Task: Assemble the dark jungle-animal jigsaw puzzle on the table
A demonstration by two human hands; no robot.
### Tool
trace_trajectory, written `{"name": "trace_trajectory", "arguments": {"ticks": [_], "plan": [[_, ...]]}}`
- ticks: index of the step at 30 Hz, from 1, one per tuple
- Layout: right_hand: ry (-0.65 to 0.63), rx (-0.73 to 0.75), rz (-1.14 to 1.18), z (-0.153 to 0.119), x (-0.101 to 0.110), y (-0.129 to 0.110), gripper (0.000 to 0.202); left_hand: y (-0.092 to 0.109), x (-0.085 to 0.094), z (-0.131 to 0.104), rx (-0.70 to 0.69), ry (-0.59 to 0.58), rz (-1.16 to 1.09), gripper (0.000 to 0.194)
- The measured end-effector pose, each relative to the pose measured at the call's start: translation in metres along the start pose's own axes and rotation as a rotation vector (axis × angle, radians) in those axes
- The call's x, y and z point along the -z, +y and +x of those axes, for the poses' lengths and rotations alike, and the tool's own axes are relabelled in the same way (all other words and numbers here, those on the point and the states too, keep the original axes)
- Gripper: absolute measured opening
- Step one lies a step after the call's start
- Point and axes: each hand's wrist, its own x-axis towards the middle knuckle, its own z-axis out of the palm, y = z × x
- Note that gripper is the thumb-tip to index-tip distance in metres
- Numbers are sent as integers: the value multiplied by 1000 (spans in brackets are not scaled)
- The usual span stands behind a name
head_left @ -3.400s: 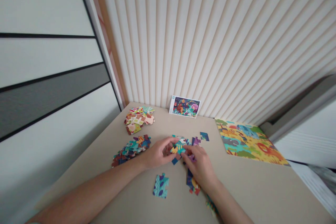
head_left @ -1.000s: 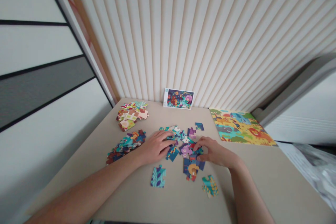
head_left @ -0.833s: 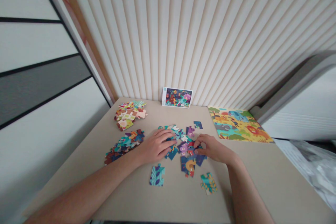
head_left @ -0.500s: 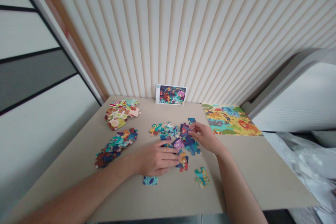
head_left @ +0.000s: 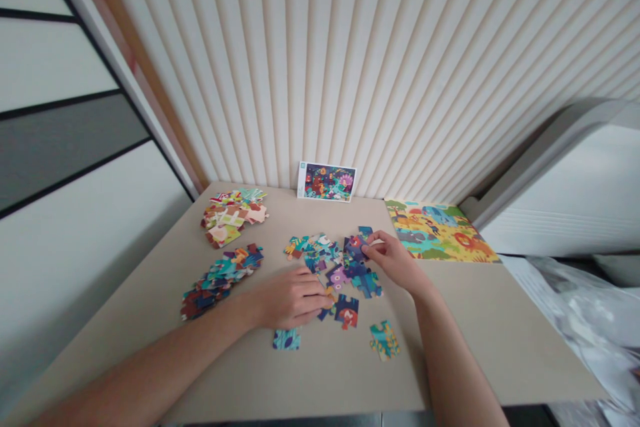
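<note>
A partly joined cluster of colourful puzzle pieces (head_left: pixel 334 265) lies in the middle of the beige table (head_left: pixel 465 320). My left hand (head_left: pixel 287 298) rests flat on the table with its fingertips against the cluster's near left side. My right hand (head_left: pixel 393 260) pinches a purple and blue piece (head_left: pixel 356 247) at the cluster's far right. A dark blue and red piece (head_left: pixel 346 310) lies just right of my left fingers. A teal piece (head_left: pixel 287 339) sits partly under my left hand, and a teal and orange piece (head_left: pixel 385 339) lies loose near the front.
A dark pile of loose pieces (head_left: pixel 220 278) and a lighter pile (head_left: pixel 233 216) lie at the left. A reference picture card (head_left: pixel 326 181) leans on the ribbed wall. A finished yellow animal puzzle (head_left: pixel 437 229) lies at the right. The table's front edge is close.
My left hand slid back towards me onto the near side of the cluster. My right hand moved from the cluster's near right to its far right and took hold of a purple piece.
</note>
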Motion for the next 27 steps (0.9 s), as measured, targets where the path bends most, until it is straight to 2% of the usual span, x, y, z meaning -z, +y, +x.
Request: {"name": "trace_trajectory", "arguments": {"ticks": [9, 15, 18, 21, 24, 27], "plan": [[-3, -44, 258, 0, -9, -10, 41, -2, -1, 0, 123, 71, 21, 43], [-116, -71, 318, -4, -21, -14, 43, -1, -1, 0, 167, 71, 0, 49], [-137, -88, 331, -4, -25, -14, 44, -1, -2, 0, 214, 140, -83, 45], [-81, -70, 322, -2, -24, -14, 45, -4, -2, 0, 297, 276, -237, 33], [48, -38, 303, 2, -19, -12, 44, -9, -2, 0, 437, 407, -347, 22], [156, -19, 255, 6, -14, -7, 46, -15, -5, -2, 614, 467, -440, 20]]}}
